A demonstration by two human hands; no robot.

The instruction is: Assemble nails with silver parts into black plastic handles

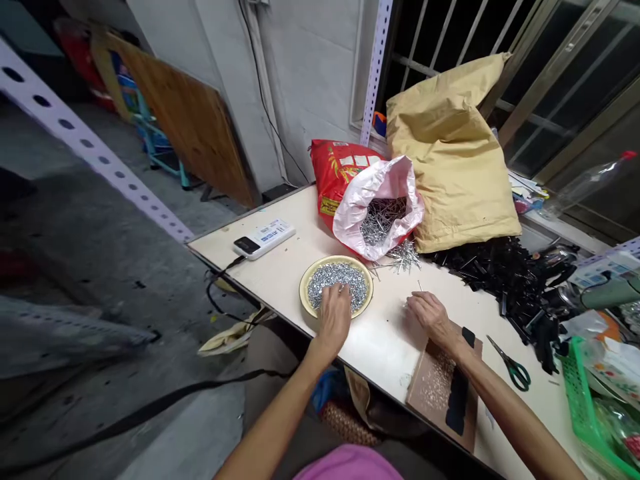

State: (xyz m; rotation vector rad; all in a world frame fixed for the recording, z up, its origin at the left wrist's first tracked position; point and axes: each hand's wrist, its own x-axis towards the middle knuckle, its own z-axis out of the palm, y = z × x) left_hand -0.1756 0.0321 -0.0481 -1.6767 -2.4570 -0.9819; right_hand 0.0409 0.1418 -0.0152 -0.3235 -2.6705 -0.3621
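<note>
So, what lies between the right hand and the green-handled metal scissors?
The head view shows the upper end of a brown rectangular board with a black strip, partly under the right forearm, then pale tabletop before the scissors.

Lettering: none legible.
Item 1: white device point(257, 245), with dark window, on the tabletop point(385, 333); blue print point(273, 231) in several lines on its upper face, too small to read.
Item 2: red bag point(325, 167); white printed panels point(354, 161) beside a yellow design, and a yellow block point(329, 205) with dark marks lower down, wording indistinct on both.
</note>
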